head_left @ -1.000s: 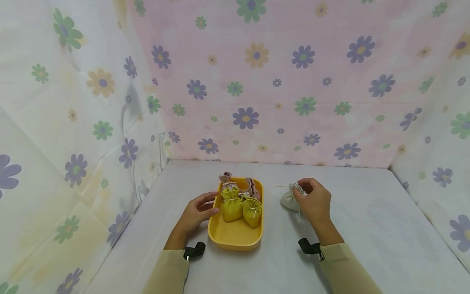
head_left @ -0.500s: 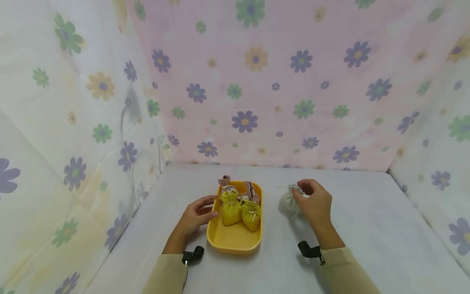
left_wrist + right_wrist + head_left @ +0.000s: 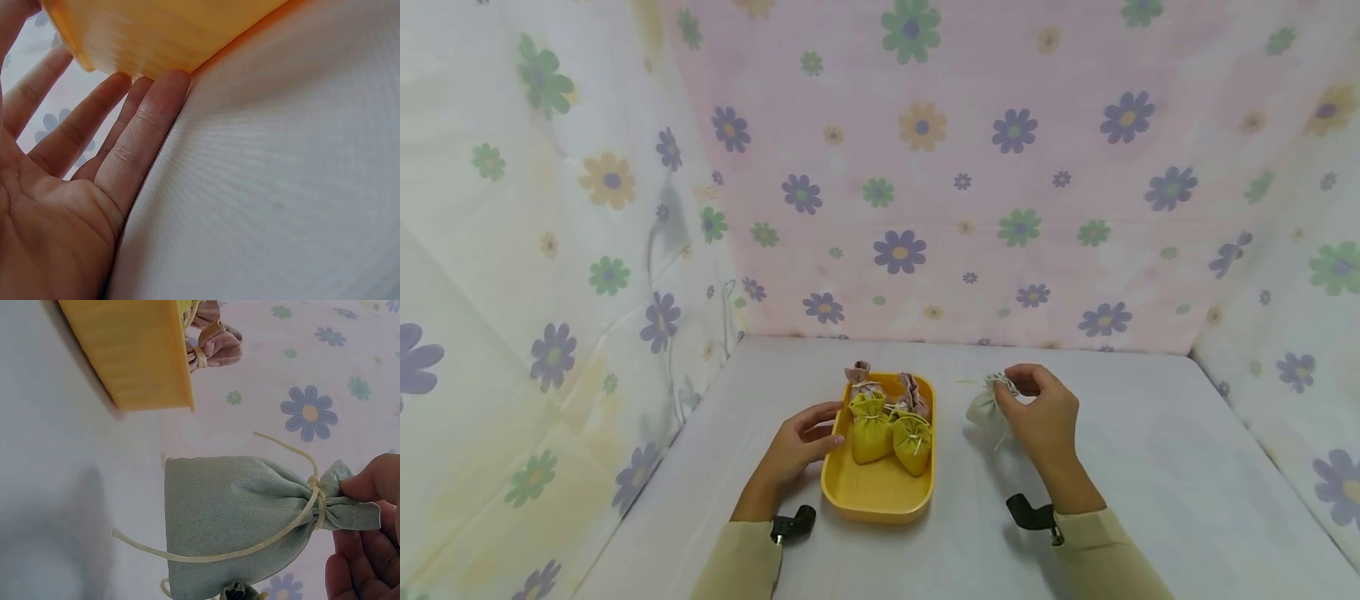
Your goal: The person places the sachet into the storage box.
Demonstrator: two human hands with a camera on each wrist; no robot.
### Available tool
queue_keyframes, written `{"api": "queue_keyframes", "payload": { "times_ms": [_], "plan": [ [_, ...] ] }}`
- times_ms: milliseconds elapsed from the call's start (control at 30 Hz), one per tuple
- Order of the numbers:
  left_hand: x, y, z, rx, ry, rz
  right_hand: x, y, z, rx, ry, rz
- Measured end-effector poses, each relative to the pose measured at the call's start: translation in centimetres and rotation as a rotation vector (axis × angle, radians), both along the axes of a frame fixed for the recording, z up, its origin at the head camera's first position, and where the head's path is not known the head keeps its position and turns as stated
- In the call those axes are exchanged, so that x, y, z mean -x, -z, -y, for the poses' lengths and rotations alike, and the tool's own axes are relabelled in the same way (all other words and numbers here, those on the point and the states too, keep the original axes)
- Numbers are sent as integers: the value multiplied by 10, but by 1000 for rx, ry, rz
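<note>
My right hand (image 3: 1041,417) pinches the gathered neck of a pale green drawstring pouch (image 3: 231,512) between thumb and fingers. The pouch hangs bottom down, seemingly just off the table, its cream cords dangling. To its left stands a yellow tray (image 3: 880,496). Inside the tray's far part are two yellow-green pouches (image 3: 871,433) and two dusty pink pouches (image 3: 913,396). My left hand (image 3: 797,446) rests at the tray's left side, with straight fingers (image 3: 144,131) touching its outer wall and the thumb near the rim.
A dark green ruffled tip (image 3: 240,591) shows at the lower edge of the right wrist view; what it belongs to is hidden. The white table (image 3: 1120,467) is enclosed by flower-printed cloth walls (image 3: 955,275).
The pale green pouch has risen slightly and shifted a little left in my right hand. My left hand stays at the tray. The head view has tilted slightly upward.
</note>
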State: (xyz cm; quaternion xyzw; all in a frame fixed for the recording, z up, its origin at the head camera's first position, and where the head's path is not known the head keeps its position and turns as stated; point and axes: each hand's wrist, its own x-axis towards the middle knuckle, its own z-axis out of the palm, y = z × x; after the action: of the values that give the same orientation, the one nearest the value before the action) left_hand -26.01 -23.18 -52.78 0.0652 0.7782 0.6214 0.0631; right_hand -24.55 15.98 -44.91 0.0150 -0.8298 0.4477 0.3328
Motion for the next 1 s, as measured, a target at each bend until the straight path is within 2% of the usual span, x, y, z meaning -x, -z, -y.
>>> {"api": "queue_keyframes", "payload": {
  "times_ms": [300,533,1000],
  "plan": [
    [2,-2,0,9,9,-9,-3,-9,5,15,-33,-19],
    [0,-3,1,15,5,2,-7,-17,12,40,-65,-39],
    [0,0,1,8,25,-10,-16,-28,27,20,-72,-34]
  ]
}}
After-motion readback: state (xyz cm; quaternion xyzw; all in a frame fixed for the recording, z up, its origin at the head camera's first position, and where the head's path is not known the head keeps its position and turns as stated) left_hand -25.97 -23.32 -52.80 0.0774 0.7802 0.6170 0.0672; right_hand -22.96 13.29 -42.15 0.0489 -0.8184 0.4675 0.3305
